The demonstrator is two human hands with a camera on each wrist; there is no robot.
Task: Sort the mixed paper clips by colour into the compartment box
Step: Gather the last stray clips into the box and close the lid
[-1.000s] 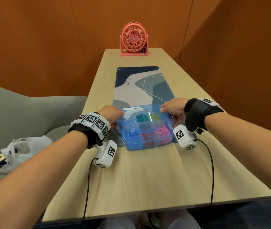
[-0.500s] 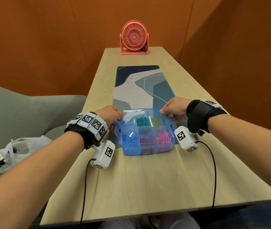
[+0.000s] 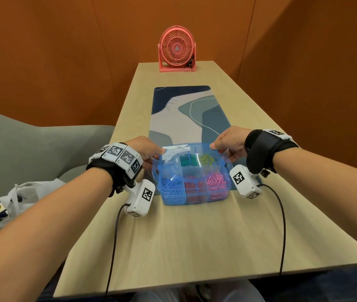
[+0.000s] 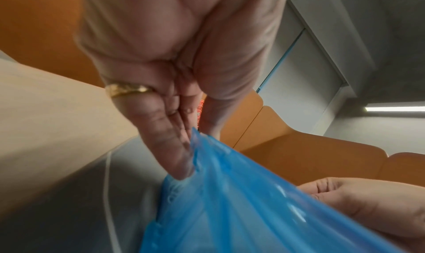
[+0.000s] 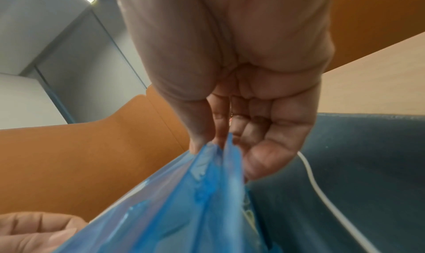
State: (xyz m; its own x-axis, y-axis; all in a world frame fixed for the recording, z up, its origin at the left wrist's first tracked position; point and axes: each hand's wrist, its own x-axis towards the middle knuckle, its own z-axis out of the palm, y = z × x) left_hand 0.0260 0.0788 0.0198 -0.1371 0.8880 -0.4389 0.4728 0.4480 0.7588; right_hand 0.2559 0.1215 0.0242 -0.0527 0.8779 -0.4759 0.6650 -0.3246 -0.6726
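A clear blue compartment box stands on the near end of the desk mat. Blue clips, red clips and pink clips fill its front row; green clips and yellow clips lie behind. The see-through blue lid sits over the box. My left hand pinches the lid's far left corner, seen in the left wrist view as thumb and fingers on the blue edge. My right hand pinches the far right corner.
A pink desk fan stands at the far end of the wooden table. Left of the table, a grey chair carries a white plastic bag. Orange walls close in on three sides. Camera cables trail over the near table edge.
Both hands keep their pinch on the lid's far corners. Hands and box sit slightly lower in the picture than a second ago, and the lid looks flatter over the box.
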